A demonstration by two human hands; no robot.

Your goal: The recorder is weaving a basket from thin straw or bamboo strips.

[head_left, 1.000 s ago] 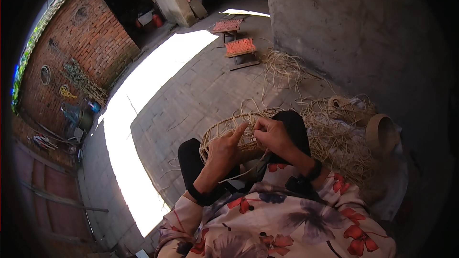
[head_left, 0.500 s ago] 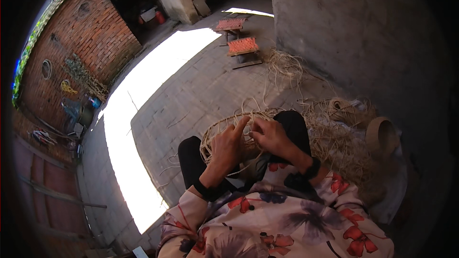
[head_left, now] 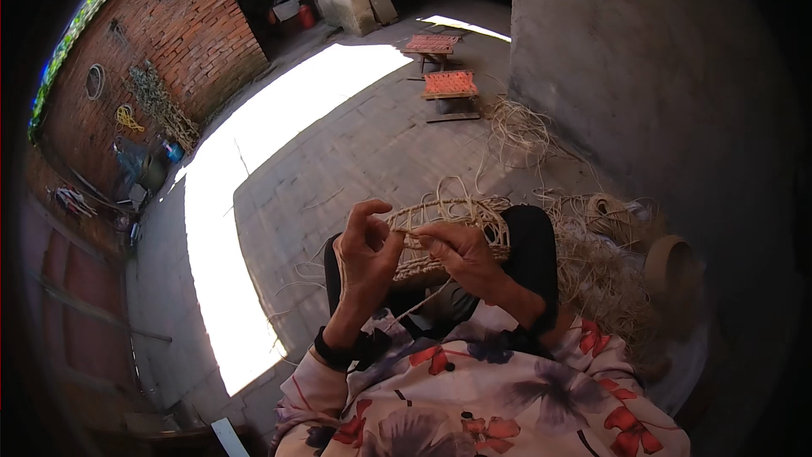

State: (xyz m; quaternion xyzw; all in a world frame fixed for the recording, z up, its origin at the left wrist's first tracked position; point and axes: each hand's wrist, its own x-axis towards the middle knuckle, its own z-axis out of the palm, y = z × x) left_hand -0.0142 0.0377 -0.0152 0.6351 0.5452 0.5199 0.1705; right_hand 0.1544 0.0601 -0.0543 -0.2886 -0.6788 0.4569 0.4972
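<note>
A half-made basket (head_left: pixel 486 218) of woven straw cord rests across my lap between my knees. My left hand (head_left: pixel 364 252) is at its left side, forefinger raised and bent, thumb tip against a thin straw cord (head_left: pixel 409 235). My right hand (head_left: pixel 463 258) reaches over the basket's near side, thumb and forefinger pinching that cord close to the left thumb. Loose ends stick up from the basket's far rim. One cord end (head_left: pixel 427 303) trails down toward my lap. My hands hide part of the basket's left side.
Loose straw cord (head_left: pixel 596 283), a cord coil (head_left: pixel 607 213) and a round tan band (head_left: pixel 668 262) lie at my right. Another straw heap (head_left: pixel 518 131) sits by the grey wall (head_left: pixel 634 59). Two low stools with red woven seats (head_left: pixel 450 85) stand ahead. Sunlight crosses the paved floor (head_left: pixel 338 161).
My left hand has moved left and turned, its forefinger now bent. The right hand has come lower, pinching the cord beside the left thumb. More of the basket shows; the whole view has shifted slightly.
</note>
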